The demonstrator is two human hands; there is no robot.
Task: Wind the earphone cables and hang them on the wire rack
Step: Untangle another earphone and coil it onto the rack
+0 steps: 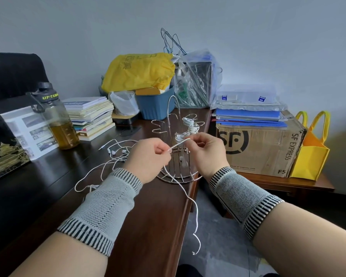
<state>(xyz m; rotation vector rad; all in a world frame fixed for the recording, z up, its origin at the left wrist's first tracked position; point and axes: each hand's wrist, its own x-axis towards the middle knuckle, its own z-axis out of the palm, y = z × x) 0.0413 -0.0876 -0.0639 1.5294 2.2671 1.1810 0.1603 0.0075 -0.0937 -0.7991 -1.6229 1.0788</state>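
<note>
A chrome wire rack (169, 116) with curled hooks stands near the right edge of the dark wooden desk (148, 216). Wound white earphone bundles (190, 123) hang on its right hooks. Just in front of the rack, my left hand (148, 156) and my right hand (206, 150) each pinch the same white earphone cable (179, 143), stretched taut between them. The rest of that cable drops past the desk edge, its plug dangling near the floor. More loose white earphones (116, 151) lie tangled on the desk to the left of my left hand.
A dark water bottle (56, 120) with amber liquid, a stack of books (90, 116) and a blue bin (158, 104) under a yellow bag crowd the back of the desk. A cardboard box (258, 148) and a yellow tote (312, 150) sit on a lower table at right.
</note>
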